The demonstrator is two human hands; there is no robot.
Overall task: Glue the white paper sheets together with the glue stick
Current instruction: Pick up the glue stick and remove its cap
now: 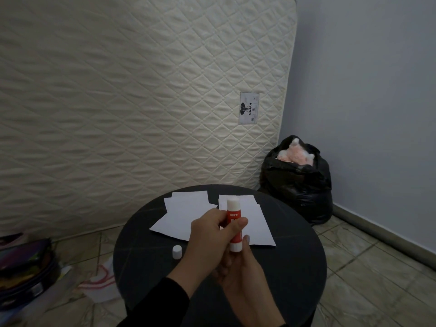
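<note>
Glue (234,223) sits upright just below the frame's centre, held in both hands over a round black table (146,260). The left hand (207,234) comes in from the lower left, its thumb and fingers pinched round the red middle of the stick. The right hand (238,272) lies under it, fingers curled at the white base, as one would hold it to twist the stick up; whether it is turning I cannot tell. The stick's top is bare and white, and its cap (177,252) stands on the table left of the hands, apart from everything.

Paper (184,213) lies at the table's far side, above the hands in the frame: several white sheets in two loose overlapping groups, the right group (254,223) partly behind the glue. No glue shows on any sheet, though a clear film would be hard to see in this dim light.

By my reading the task is at its start: cap off, stick readied, nothing yet spread. Left to do are the spreading, the laying of one sheet on another and the pressing down.
</note>
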